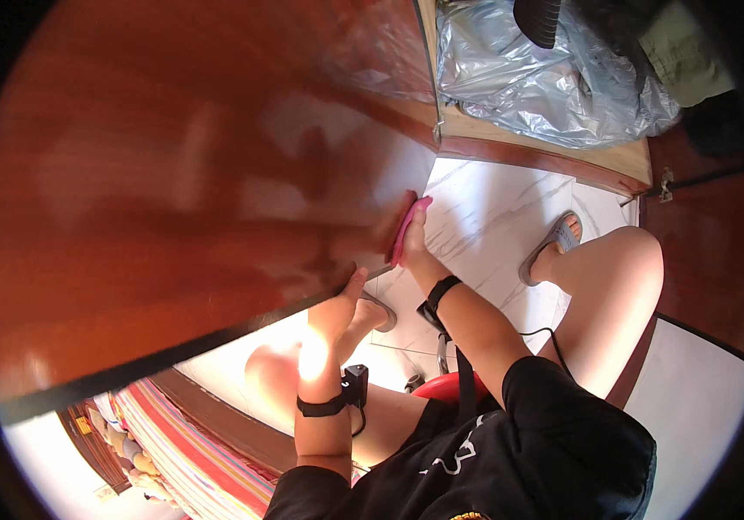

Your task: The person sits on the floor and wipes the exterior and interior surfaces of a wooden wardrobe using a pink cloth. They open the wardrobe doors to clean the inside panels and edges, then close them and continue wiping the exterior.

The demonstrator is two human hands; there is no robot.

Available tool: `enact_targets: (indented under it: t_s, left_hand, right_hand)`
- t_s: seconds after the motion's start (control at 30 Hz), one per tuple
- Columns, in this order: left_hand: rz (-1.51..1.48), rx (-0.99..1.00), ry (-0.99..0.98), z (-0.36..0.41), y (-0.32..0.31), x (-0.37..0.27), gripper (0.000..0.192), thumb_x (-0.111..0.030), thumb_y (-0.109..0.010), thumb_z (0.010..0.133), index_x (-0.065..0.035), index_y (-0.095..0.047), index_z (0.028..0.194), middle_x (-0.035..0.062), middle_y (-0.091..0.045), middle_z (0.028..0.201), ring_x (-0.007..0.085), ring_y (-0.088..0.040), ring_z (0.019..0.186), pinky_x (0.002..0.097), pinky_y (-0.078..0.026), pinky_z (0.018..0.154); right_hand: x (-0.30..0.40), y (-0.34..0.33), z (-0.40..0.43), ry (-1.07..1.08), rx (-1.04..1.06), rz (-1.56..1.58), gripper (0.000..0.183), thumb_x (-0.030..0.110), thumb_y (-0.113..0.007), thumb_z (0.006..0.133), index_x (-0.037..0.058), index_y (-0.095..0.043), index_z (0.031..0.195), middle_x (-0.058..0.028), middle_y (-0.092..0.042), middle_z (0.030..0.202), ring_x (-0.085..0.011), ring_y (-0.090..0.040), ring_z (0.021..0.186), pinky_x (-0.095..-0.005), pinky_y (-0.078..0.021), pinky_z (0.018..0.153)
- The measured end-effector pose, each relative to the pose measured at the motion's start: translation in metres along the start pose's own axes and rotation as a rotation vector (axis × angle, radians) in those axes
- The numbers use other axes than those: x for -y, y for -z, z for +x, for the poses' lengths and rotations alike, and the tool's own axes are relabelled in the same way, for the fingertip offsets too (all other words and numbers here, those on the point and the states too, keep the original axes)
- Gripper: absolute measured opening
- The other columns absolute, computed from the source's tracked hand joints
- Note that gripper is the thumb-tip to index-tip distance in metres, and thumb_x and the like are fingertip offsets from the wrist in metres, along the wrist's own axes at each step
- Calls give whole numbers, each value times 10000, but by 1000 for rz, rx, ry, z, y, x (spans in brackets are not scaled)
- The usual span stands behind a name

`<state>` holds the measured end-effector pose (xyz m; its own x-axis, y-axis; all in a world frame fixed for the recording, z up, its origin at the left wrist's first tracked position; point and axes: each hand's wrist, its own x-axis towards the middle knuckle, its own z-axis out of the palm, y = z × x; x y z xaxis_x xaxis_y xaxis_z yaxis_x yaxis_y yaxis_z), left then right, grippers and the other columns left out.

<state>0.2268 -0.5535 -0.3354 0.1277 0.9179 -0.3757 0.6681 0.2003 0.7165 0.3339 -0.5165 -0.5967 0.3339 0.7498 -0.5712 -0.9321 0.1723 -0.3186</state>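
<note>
A glossy reddish-brown wooden cabinet door [203, 195] stands swung out in front of me and fills the left of the view. My left hand [339, 305] grips its dark edge, the thumb lying on the glossy face and the fingers hidden behind. Against that same face, near the lower corner, my right hand [414, 237] presses a folded pink cloth [404, 234]. The cloth's reflection shows in the varnish. Black straps with small devices sit on both of my forearms.
The open cabinet [541, 166] holds a clear plastic-wrapped bundle [534, 84] and a green cloth item [687, 58]. Another brown door [704, 253] is at right. I sit on a red seat [440, 388] above marble-patterned floor tiles [476, 208]. A bed with a striped cover [196, 448] lies lower left.
</note>
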Motion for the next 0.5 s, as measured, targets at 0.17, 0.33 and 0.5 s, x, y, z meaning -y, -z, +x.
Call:
enact_targets:
  t_s: [0.17, 0.33, 0.5]
  left_hand:
    - [-144, 99, -60, 12, -3, 16, 324, -137, -743, 865, 27, -643, 1127, 81, -669, 1016, 199, -605, 952, 324, -488, 853]
    - [-343, 84, -328, 12, -14, 15, 365, -88, -719, 879, 26, -616, 1210, 87, -649, 1149, 185, -590, 1033, 308, -469, 895]
    - [-435, 66, -374, 18, -19, 24, 383, -117, -718, 907, 27, -612, 1245, 96, -642, 1205, 190, -585, 1069, 303, -455, 939]
  right_hand:
    - [-10, -20, -63, -52, 47, -56, 783, 686, -269, 985, 118, -351, 1517, -68, -440, 1516, -260, -377, 1404, -377, -320, 1151]
    - [17, -53, -89, -155, -49, -73, 712, 492, -356, 1048, 49, -148, 1566, -115, -306, 1590, -289, -336, 1437, -389, -261, 1190]
    - [60, -130, -115, 517, 162, -503, 715, 509, -299, 1055, 58, -127, 1582, -113, -162, 1635, -258, -119, 1506, -371, -114, 1211]
